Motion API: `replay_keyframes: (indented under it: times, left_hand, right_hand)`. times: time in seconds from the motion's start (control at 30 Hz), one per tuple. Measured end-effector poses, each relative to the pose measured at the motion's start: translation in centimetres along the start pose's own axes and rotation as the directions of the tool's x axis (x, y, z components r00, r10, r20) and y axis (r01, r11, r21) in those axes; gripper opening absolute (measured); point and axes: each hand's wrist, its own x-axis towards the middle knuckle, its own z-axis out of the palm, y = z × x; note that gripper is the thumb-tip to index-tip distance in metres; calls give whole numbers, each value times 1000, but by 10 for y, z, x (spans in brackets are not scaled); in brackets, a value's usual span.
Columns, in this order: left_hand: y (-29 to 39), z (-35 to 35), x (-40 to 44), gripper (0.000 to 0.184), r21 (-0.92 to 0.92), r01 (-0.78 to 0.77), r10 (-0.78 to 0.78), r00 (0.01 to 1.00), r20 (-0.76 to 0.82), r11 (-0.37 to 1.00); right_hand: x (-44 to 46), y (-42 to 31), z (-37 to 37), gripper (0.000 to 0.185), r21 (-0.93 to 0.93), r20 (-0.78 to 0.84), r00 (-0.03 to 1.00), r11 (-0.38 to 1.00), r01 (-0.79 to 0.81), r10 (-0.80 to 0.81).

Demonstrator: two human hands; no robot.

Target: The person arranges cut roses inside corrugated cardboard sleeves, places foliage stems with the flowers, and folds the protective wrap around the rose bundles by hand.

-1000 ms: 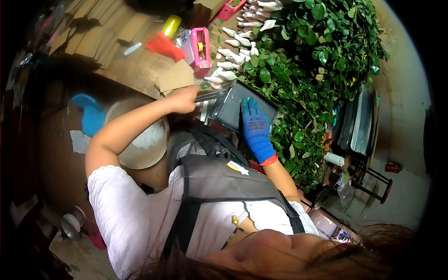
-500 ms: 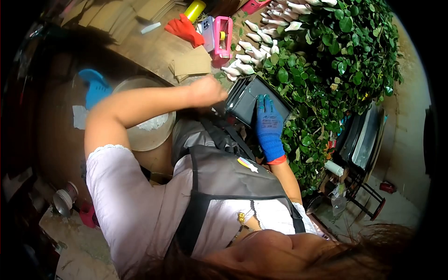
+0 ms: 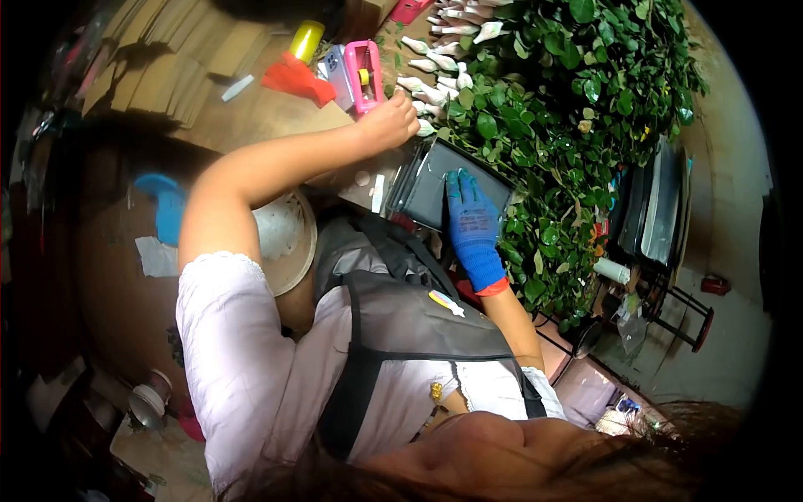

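My bare left hand (image 3: 390, 124) is raised beside the pink tape dispenser (image 3: 365, 79) and the white-wrapped flower buds (image 3: 422, 86). Its fingers are curled together, and what they hold, if anything, cannot be made out. In a blue glove, my right hand (image 3: 474, 217) lies with outstretched fingers on a dark flat panel (image 3: 437, 180) that has clear edges on its left side. Leafy green stems (image 3: 544, 151) run along the panel's right side.
On the wooden table are a yellow roll (image 3: 307, 42), a red cloth-like item (image 3: 297, 79), a phone (image 3: 336, 77) and brown cardboard pieces (image 3: 159, 84). A round tub (image 3: 288, 238) and a blue scoop-like object (image 3: 167, 205) are at the left. A black-framed rack (image 3: 652, 209) stands at the right.
My left hand has moved away from the panel's left edge, up toward the buds and tape dispenser. My right hand remains flat on the panel. The camera view has shifted.
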Motion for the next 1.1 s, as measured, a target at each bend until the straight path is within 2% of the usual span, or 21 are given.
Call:
replay_keyframes:
  times: [0.13,0.17,0.23,0.33,0.4,0.43,0.47,0.5,0.53,0.57,0.6,0.63,0.67,0.7,0.77,0.8,0.83,0.9,0.97,1.0,1.1]
  left_hand:
    - [-11,14,23,11,-288,52,47,944,326,956]
    - [-16,13,25,12,-365,78,58,936,347,928]
    - [-16,8,29,11,-362,148,51,872,486,920]
    - [-11,11,9,12,-296,49,4,984,176,954]
    - [-9,1,-12,20,-135,67,-53,993,102,989]
    - [-9,-15,-33,12,-228,317,-326,945,-3,921]
    - [-14,-37,-43,23,-304,412,-425,905,25,859]
    - [-19,-82,-43,43,-318,484,-464,874,144,815]
    - [-8,-89,-48,59,-447,612,-527,790,313,652]
    - [6,-105,-43,59,-595,680,-567,715,409,428]
    - [20,-128,-32,65,-705,645,-496,734,464,295]
    - [41,-144,-23,75,-840,539,-445,767,462,56]
    - [62,-158,-16,88,-833,505,-304,776,553,-226]
    - [88,-157,-14,90,-925,352,-316,870,379,-142]
    - [97,-143,-5,90,-940,262,-229,950,212,217]
    - [86,-144,9,89,-901,204,-164,975,151,384]
    - [72,-143,24,88,-835,135,-89,991,104,534]
    - [71,-104,41,86,-840,71,-21,997,71,538]
    - [70,-93,56,95,-777,-68,107,994,-1,626]
    - [73,-90,62,103,-793,-64,108,994,2,606]
    - [82,-89,71,107,-773,-54,127,991,35,632]
  right_hand:
    - [-2,-3,0,53,39,-38,999,999,-25,27]
    - [-3,-3,0,53,59,-45,999,998,-21,24]
    - [-4,-1,1,53,93,-64,998,995,-18,24]
    - [-6,8,-3,52,210,-123,992,977,18,8]
    - [-17,8,-27,53,434,-215,975,900,45,55]
    - [-27,9,-37,54,538,-264,956,842,40,124]
    - [-30,4,-41,58,590,-342,926,804,79,161]
    - [-35,-2,-48,74,635,-315,935,769,79,164]
    - [-35,-9,-58,86,723,-242,958,687,73,153]
    - [-34,-17,-64,98,803,-169,977,592,60,131]
    - [-31,-24,-61,105,837,-189,978,535,115,86]
    - [-27,-30,-58,113,864,-218,975,473,174,40]
    - [-26,-36,-62,112,856,-263,964,473,211,46]
    - [-25,-38,-64,105,937,-166,980,326,123,109]
    - [-34,-19,-65,97,872,-323,931,435,224,168]
    - [-46,-2,-83,90,926,-94,979,377,19,180]
    - [-63,9,-56,88,897,-140,957,442,13,256]
    - [-90,30,-10,81,902,-119,900,424,-79,420]
    - [-105,45,5,67,981,186,839,-139,-133,511]
    - [-108,48,8,54,964,215,811,-254,-85,544]
    - [-90,58,42,46,971,149,763,-239,7,629]
